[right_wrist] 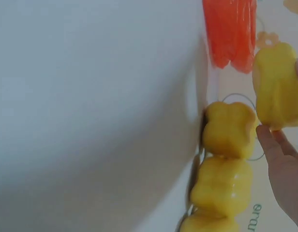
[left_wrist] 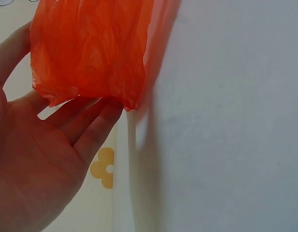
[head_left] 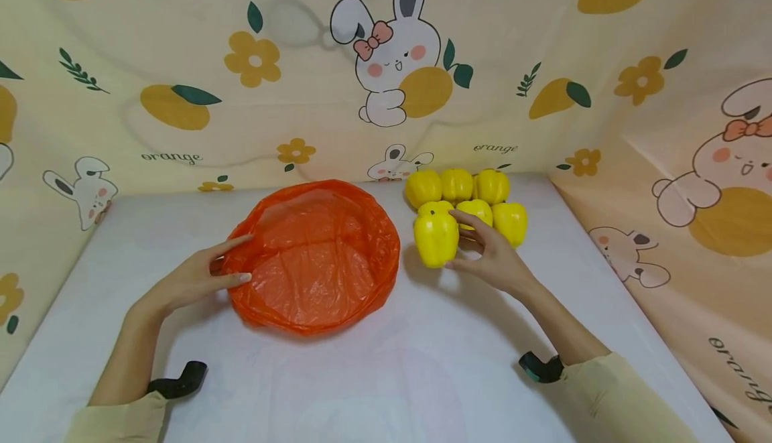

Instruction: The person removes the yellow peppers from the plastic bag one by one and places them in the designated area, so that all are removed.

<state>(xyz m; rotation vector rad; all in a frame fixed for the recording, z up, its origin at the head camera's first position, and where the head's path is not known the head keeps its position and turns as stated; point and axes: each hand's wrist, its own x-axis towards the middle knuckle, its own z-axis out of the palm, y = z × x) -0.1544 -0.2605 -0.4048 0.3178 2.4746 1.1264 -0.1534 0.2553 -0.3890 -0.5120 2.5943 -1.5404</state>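
Note:
A red-orange plastic bag (head_left: 319, 262) stands on the white table with its round mouth spread wide and its rim rolled. My left hand (head_left: 187, 279) grips the bag's left rim, with two fingertips over the edge; in the left wrist view, other fingers (left_wrist: 98, 118) lie against the outside of the bag (left_wrist: 91, 53). Between thumb and fingers, my right hand (head_left: 491, 255) holds a yellow bell pepper (head_left: 437, 238) raised above the table, right of the bag. Several more yellow bell peppers (head_left: 509, 223) sit in two rows just behind it. The right wrist view shows the held pepper (right_wrist: 279, 87) partly cut off.
White table surface (head_left: 362, 389) lies in front of the bag and the peppers. A patterned cloth (head_left: 338, 94) with rabbits and oranges hangs behind the table and along its sides. Black bands (head_left: 181, 381) are on both forearms near the sleeves.

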